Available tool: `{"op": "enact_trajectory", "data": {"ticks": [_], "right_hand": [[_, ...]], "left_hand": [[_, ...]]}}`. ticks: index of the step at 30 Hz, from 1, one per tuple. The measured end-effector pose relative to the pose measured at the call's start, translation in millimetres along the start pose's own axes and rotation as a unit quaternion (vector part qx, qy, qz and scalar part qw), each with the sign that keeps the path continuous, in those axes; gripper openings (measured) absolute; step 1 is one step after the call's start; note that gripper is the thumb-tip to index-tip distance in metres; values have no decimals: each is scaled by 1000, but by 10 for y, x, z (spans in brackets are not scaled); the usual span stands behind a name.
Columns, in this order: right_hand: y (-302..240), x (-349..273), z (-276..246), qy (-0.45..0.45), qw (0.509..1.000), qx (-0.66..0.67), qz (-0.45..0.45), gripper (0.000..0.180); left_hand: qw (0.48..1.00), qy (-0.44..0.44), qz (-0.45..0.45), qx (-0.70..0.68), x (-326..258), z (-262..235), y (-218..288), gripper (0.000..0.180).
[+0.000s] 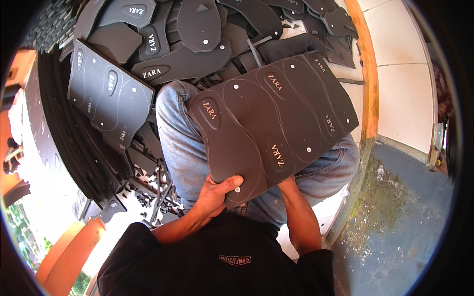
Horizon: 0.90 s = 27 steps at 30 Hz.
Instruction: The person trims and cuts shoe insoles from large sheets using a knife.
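Observation:
A dark grey foam sheet [276, 123] lies tilted across my knees. Curved sole outlines, raised oval pads with light lettering and small white dots mark its top. Its left edge is wavy, following a sole outline. My left hand [220, 193] grips the near left corner, thumb on top and fingers underneath. Under the near edge, my right hand [288, 184] reaches beneath the sheet; its fingers are hidden there. Past my left knee, a second marked foam sheet [112, 91] leans on the pile.
Loose dark sole-shaped pieces [200, 24] heap up beyond my knees. Long black sheets are stacked [81, 143] on the left, with small offcuts [158, 197] beside my left leg. A wooden strip [368, 98] borders white tiles [402, 89] at right; nearer lies stained blue flooring [405, 212].

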State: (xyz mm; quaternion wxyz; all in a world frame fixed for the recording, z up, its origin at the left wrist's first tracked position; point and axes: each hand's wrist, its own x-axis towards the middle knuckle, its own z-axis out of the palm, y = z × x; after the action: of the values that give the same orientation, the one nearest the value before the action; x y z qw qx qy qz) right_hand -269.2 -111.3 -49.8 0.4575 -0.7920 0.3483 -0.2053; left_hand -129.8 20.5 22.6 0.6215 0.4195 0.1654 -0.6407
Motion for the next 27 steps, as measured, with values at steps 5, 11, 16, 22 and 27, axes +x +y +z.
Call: {"op": "enact_trajectory", "data": {"ticks": [5,11,16,22,27], "right_hand": [[-17,36,165,14,1000,9,14,36],[-62,108,427,-9,1000,-2,28,36],[-107,154,541,-13,999,-4,48,36],[-110,545,611,62,993,21,99,36],[-196,1143,879,-13,990,106,95,36]], "left_hand": [[1000,-8,-2,-6,11,7,0,16],[1000,-16,2,-25,17,-20,-20,14],[999,-22,4,-35,42,-45,-56,13],[1000,-26,3,-12,-17,16,12,18],[998,-27,11,47,-177,-132,56,34]]}}
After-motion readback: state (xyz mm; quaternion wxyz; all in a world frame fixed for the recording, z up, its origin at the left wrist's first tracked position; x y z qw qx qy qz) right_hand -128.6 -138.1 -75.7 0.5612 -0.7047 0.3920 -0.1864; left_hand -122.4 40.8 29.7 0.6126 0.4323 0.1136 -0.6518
